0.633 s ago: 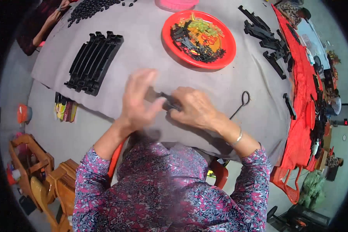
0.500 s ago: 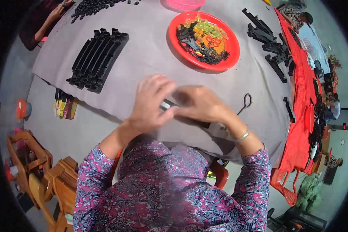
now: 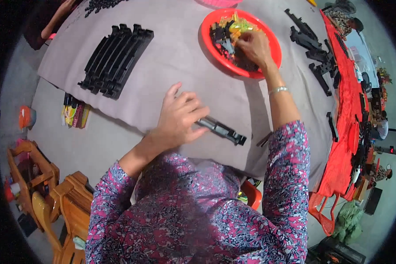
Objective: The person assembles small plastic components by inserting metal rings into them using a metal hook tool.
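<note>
My left hand grips one end of a long black plastic part above the near edge of the cloth-covered table. Its other end points to the right and toward me. My right hand is down in a red round tray of small black, yellow, orange and clear plastic pieces. Its fingertips are pinched together among the pieces; whether one is between them is too small to make out. To the left, several similar long black parts lie side by side in a row.
Loose black parts lie at the table's right, beside a red cloth. Small black pieces and a pink container are at the far side. A person's hand shows at far left. Wooden chairs stand at lower left.
My right hand has moved from beside my left hand, up and right into the red tray. My left hand still holds the black part, now more exposed. The view has shifted slightly.
</note>
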Available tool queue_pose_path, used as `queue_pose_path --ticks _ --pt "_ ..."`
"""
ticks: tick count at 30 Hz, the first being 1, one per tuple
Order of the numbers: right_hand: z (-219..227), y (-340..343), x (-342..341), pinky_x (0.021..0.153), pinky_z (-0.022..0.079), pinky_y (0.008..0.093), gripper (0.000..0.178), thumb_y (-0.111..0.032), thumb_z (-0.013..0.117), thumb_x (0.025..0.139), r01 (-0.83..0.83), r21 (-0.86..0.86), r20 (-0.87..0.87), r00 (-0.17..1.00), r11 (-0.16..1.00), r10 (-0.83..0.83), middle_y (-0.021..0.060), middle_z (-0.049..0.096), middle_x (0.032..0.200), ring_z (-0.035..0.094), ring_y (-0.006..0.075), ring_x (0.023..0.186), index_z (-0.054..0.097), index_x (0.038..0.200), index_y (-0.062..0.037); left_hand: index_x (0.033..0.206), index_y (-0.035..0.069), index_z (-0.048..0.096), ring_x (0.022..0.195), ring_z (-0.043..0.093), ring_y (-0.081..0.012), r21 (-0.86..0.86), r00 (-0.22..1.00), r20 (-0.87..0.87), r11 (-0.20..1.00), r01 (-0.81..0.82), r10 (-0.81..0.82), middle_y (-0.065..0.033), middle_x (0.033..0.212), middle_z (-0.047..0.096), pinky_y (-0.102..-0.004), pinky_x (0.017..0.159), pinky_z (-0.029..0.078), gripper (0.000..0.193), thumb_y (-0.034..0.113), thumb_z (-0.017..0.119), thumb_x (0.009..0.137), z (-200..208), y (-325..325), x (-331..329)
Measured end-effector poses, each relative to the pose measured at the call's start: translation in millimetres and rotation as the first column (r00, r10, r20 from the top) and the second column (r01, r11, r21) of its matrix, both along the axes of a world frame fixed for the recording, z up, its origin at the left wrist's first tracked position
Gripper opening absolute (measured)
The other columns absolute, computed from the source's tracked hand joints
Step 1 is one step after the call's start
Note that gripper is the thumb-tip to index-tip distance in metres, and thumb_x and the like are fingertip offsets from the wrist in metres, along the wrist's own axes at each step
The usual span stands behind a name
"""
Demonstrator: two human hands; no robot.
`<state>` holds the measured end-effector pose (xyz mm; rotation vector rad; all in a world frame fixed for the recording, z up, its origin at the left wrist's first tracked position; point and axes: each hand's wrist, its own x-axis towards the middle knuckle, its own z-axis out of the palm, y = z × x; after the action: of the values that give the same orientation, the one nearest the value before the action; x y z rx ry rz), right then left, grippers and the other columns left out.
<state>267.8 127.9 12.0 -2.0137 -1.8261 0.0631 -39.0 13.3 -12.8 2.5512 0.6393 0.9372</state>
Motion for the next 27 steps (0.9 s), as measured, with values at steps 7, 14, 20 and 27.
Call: queue_pose_path --ticks 7,14,20,27 --pt "39.3 -12.6 -28.8 0.046 0.042 0.0265 0.028 -0.027 0.075 0.075 0.029 0.073 -0.177 0.984 0.997 -0.016 0.0042 0.058 0.059 0.054 0.0156 0.048 0.060 0.068 -0.0037 0.098 0.006 0.068 0.089 0.060 -0.0265 -0.017 0.994 -0.075 0.997 0.075 -0.076 -0.0060 0.090 0.062 -0.0464 0.098 0.040 0.035 0.016 0.077 0.066 12.7 11.0 -8.4" --pt "53.9 -115.9 9.5 0.074 0.049 0.0264 0.025 -0.024 0.065 0.082 -0.044 -0.079 -0.395 0.919 0.996 0.010 0.0025 0.067 0.079 0.064 0.0138 0.078 0.070 0.089 -0.0006 0.097 0.009 0.065 0.087 0.060 -0.0222 -0.002 0.986 -0.070 0.988 0.153 -0.153 -0.0033 0.087 0.058 -0.0389 0.084 0.044 0.032 0.009 0.074 0.066 12.1 5.9 -3.8" --pt "55.9 -229.6 -43.4 0.064 0.044 0.0207 0.013 -0.011 0.066 0.082 -0.132 -0.220 -0.659 0.750 0.967 -0.047 -0.0037 0.059 0.078 0.052 0.0040 0.072 0.065 0.089 0.0007 0.094 0.006 0.067 0.082 0.060 -0.0258 -0.067 0.979 -0.055 0.979 0.191 -0.195 -0.0071 0.085 0.060 -0.0368 0.074 0.047 0.032 0.014 0.077 0.065 18.9 -17.5 9.5" --pt "34.9 -270.2 -94.2 0.062 0.047 0.0311 0.013 -0.003 0.070 0.078 0.035 -0.129 -0.504 0.859 0.991 -0.095 0.0069 0.063 0.077 0.059 0.0181 0.065 0.069 0.091 -0.0019 0.095 0.004 0.067 0.082 0.060 -0.0271 -0.064 0.967 -0.101 0.971 0.230 -0.236 -0.0079 0.088 0.059 -0.0376 0.072 0.047 0.037 0.014 0.080 0.063 16.9 -27.8 22.1"
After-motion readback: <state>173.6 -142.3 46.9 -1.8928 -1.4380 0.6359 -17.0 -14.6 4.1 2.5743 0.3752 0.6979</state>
